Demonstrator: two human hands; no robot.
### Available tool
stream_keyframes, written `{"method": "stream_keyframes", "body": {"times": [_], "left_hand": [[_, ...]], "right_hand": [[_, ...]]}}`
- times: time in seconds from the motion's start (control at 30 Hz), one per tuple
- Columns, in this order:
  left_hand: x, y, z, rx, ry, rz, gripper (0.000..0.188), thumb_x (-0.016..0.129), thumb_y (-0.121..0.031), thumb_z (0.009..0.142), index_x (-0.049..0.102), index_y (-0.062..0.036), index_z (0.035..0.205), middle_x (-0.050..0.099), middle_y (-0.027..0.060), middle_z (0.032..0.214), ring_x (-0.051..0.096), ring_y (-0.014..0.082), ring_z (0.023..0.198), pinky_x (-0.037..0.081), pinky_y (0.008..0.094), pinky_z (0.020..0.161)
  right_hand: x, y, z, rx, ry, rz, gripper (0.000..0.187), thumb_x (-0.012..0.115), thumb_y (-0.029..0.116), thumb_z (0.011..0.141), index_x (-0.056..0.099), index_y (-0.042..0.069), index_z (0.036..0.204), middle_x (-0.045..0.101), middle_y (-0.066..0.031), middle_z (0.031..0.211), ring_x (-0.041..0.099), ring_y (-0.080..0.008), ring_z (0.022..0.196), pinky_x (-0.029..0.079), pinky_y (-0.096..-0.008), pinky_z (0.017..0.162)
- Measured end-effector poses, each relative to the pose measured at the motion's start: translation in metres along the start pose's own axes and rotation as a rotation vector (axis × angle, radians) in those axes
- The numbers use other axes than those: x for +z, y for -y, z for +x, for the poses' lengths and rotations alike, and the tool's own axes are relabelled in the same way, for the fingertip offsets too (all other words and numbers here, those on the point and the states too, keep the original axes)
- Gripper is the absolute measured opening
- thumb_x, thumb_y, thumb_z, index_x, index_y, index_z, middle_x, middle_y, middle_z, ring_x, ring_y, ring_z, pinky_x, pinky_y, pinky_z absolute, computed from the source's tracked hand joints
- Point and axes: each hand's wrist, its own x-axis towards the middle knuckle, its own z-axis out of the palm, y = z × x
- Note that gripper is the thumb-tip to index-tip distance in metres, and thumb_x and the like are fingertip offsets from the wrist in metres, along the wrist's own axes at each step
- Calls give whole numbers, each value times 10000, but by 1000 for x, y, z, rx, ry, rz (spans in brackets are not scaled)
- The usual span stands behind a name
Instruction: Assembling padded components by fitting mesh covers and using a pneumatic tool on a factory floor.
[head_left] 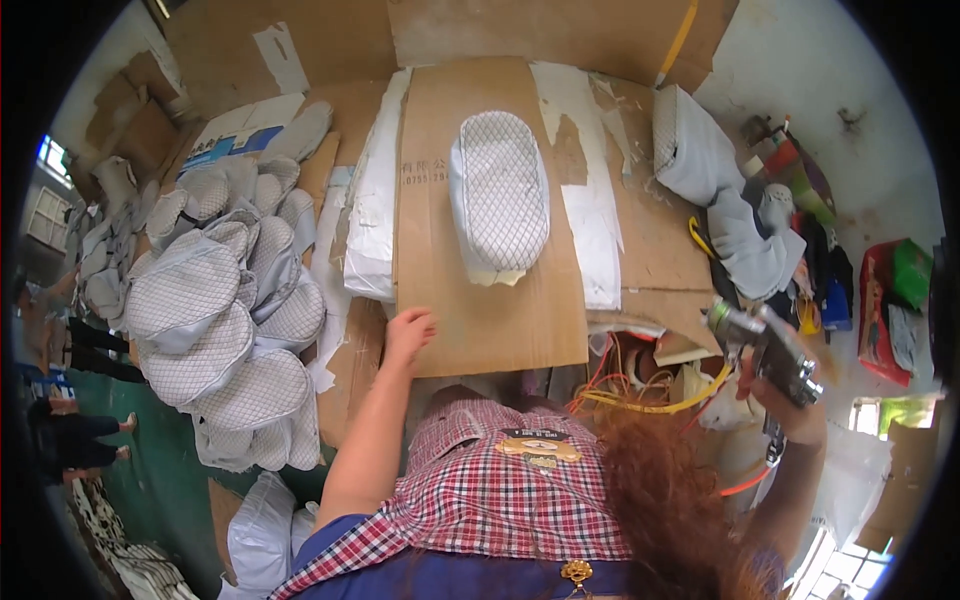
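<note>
Left hand (408,332), fingers spread, is pressing the cardboard sheet (480,300); right hand (790,400) is gripping a spray gun (765,350), its hose risking snagging beneath that grip.

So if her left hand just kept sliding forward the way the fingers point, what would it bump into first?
Probably the grey mesh-patterned shoe piece lying on the cardboard sheet. The left hand rests at the sheet's near edge, fingers pointing up across bare cardboard toward it, though the exact line is uncertain.

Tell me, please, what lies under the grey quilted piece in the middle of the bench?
The quilted piece rests on a brown cardboard sheet; white sheets flank the cardboard. Whatever is beneath the cardboard is covered.
</note>
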Motion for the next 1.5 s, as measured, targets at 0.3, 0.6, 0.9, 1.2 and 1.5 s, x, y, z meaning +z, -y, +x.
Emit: {"method": "stream_keyframes", "body": {"times": [0.3,0.6,0.9,1.2,1.5], "left_hand": [[132,-41,32,-129,-85,-477,275,563,-181,789,488,-93,1038,543,84,979,538,252,846,429,358,675],[140,-54,32,42,-216,-477,145,588,-131,757,525,-90,881,550,33,805,529,177,697,415,316,633],[154,-281,33,643,59,-531,85,519,-48,701,468,-85,644,447,-6,594,432,93,534,353,242,479],[-69,-451,89,588,237,-410,113,523,-110,707,580,-25,755,619,84,765,574,209,712,467,336,701],[-465,-413,93,502,-173,-182,146,543,-126,766,583,-13,850,613,79,884,570,170,763,467,343,706]], "right_hand": [[-40,-26,69,-116,-21,200,563,599,-26,706,392,-15,1230,546,-59,786,552,-123,678,469,-246,615],[-54,-44,120,-120,125,244,555,605,0,712,398,-19,1227,547,-57,761,550,-126,674,464,-250,613],[-27,-99,158,-165,111,275,531,601,85,769,392,-21,1245,558,-64,832,547,-153,737,461,-293,675],[60,-70,182,-42,121,151,597,647,144,740,385,-15,1252,554,-56,794,545,-123,729,444,-241,607],[162,-20,222,7,218,129,529,585,-13,747,380,-18,1234,545,-57,853,541,-129,742,488,-270,652]]}}
